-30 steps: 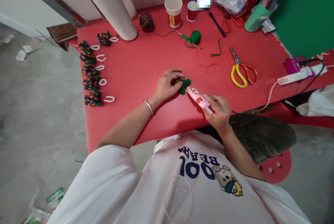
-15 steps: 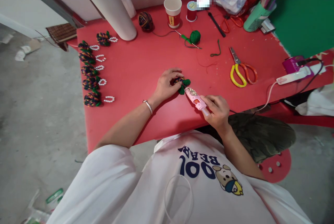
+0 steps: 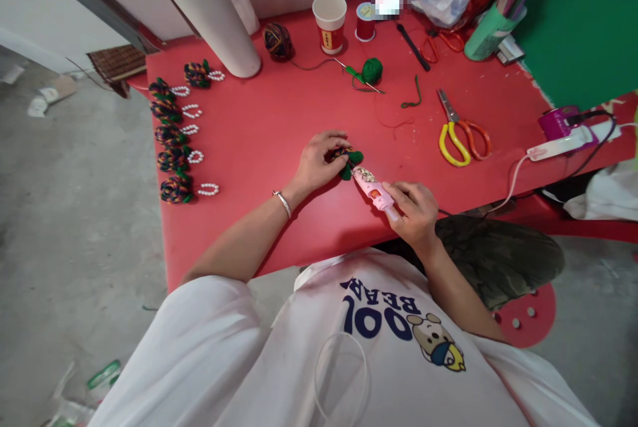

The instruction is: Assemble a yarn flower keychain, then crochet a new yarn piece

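My left hand (image 3: 323,160) is closed on a small crocheted flower (image 3: 355,158) of dark mixed yarn with green leaves, holding it against the red tabletop. Part of the flower is hidden under the fingers. In my right hand (image 3: 413,208) is a pink hot glue gun (image 3: 373,188), its body tilted and its nozzle at the green leaves. Whether the tip touches them I cannot tell. A clear stick shows at the gun's rear end. Beyond the hands lie a green yarn ball (image 3: 372,71) and a green-handled crochet hook (image 3: 355,74).
Several finished yarn flowers with white bead loops (image 3: 174,160) line the left edge of the red table (image 3: 239,141). Scissors (image 3: 454,131) lie at right, near a power strip (image 3: 561,147). Behind stand a paper cup (image 3: 329,22), red thread spool (image 3: 365,23), multicolour yarn ball (image 3: 278,41) and white cylinder (image 3: 209,15).
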Tool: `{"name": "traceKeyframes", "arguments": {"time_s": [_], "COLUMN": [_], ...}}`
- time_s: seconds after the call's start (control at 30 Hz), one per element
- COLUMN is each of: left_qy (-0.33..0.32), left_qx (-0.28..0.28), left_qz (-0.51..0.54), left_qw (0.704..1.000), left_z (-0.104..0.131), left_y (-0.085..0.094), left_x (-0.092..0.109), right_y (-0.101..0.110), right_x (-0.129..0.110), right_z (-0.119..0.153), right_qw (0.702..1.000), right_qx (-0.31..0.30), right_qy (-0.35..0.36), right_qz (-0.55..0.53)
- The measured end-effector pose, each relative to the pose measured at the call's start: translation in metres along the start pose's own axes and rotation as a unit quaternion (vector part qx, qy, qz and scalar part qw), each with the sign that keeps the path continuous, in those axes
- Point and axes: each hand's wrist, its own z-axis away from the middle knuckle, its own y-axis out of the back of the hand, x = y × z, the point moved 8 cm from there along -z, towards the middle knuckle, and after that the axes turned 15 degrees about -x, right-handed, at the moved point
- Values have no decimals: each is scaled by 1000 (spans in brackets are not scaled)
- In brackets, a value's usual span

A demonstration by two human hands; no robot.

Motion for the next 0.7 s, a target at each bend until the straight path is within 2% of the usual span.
{"name": "traceKeyframes", "arguments": {"time_s": [0.27, 0.43, 0.7], "left_qy": [-2, -7, -13], "left_qx": [-5, -1, -6], "left_qz": [-9, -11, -20], "left_qw": [1000, 1000, 1000], "left_z": [-1, -1, -1], "left_y": [0, 1, 0], "left_x": [1, 3, 2], "right_y": [-3, 1, 2], "right_x": [5, 1, 4], "right_z": [2, -4, -9], "right_qw": [1000, 1000, 998], "right_qx": [-11, 17, 55], "right_qy": [-23, -2, -35], "right_qz": [16, 10, 12]}}
